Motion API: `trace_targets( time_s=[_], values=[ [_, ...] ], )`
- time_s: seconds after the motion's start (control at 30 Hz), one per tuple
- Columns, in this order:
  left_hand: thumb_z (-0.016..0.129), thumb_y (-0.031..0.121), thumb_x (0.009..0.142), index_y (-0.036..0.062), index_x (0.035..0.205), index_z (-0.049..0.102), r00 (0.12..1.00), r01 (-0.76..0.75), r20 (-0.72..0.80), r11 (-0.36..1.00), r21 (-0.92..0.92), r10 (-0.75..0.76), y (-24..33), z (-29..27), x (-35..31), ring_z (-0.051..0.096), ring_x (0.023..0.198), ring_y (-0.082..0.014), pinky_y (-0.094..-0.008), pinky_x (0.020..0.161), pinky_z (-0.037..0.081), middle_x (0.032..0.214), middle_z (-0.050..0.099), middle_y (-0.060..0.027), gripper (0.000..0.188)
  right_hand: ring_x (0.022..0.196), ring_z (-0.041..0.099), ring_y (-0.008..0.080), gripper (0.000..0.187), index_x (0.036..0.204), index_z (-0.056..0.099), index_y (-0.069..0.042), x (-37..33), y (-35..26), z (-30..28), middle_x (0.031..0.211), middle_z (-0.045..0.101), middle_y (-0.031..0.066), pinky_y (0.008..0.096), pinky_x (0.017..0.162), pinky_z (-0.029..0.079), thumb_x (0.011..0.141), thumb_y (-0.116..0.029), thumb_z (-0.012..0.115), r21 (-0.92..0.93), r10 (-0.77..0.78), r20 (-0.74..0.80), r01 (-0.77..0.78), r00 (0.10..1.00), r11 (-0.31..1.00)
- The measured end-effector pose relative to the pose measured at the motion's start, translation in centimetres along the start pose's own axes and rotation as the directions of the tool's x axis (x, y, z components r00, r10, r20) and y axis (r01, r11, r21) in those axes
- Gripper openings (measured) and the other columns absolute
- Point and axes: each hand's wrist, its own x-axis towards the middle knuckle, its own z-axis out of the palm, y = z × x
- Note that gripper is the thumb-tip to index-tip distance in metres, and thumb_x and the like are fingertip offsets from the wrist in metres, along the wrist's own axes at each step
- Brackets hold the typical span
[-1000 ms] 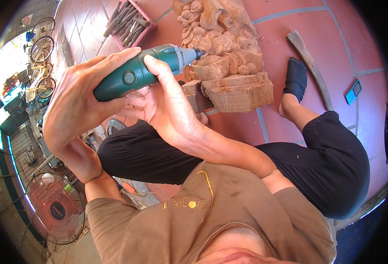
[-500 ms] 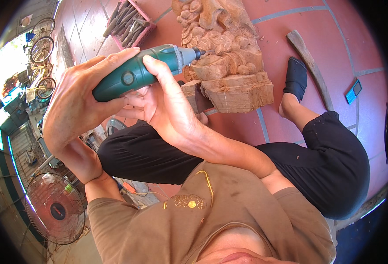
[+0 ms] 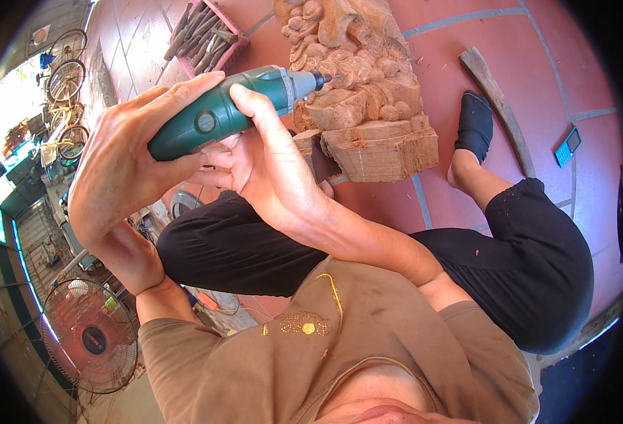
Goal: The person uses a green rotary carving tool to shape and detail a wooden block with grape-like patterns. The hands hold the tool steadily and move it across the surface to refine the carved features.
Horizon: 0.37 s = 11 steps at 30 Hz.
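A green rotary tool [image 3: 209, 116] with a grey nose lies across both my hands, its tip pointing right. My left hand [image 3: 117, 159] is wrapped round its rear end. From the other side my right hand [image 3: 276, 159] grips the body nearer the nose, thumb along the top and fingers underneath, partly hidden. The tip meets or hovers just over a carved wood block [image 3: 382, 152], covered in rounded, knobbly relief; the bit itself is too small to make out clearly. The block's near end is plain, rough-cut wood.
A pink tray [image 3: 235, 51] of chisel-like tools stands beyond my left hand. Right of the carving lie a curved wooden stick [image 3: 498, 106] and a teal keypad phone [image 3: 568, 147] on red tiles. A standing fan [image 3: 89, 336] is at lower left, bicycles [image 3: 67, 78] farther off.
The tool's nose has risen very slightly. Both hands keep the same grip, and the carving stays in almost the same place.
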Motion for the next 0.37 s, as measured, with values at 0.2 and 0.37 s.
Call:
trace_targets(
  time_s=[0.2,0.37],
  values=[
    [0.071,0.009,0.066,0.0105,0.138,0.06,0.999,-0.045,-0.026,0.998,0.033,0.045,-0.17,0.21,0.26,0.069,0.084,-0.0346,-0.0389,0.076,0.055,0.099,0.07,-0.0152,0.073,0.108,0.069,0.024,0.05,0.13,0.054,-0.011,-0.05,-0.4,0.19,0.115,0.069,0.0045,0.0479,0.096,0.056,0.099,-0.05,0.058,-0.005,-0.005,-0.027,0.005,1.0,1.0],
    [0.071,0.009,0.067,0.0109,0.139,0.059,0.998,-0.058,-0.033,0.998,0.03,0.059,-0.38,0.27,0.08,0.069,0.086,-0.0343,-0.0388,0.078,0.055,0.101,0.07,-0.0163,0.074,0.108,0.069,0.0248,0.052,0.132,0.052,-0.01,0.05,-0.09,-0.1,0.121,0.068,0.0062,0.049,0.096,0.056,0.099,-0.049,0.059,0.003,0.013,-0.004,-0.013,1.0,1.0]
  ],
)
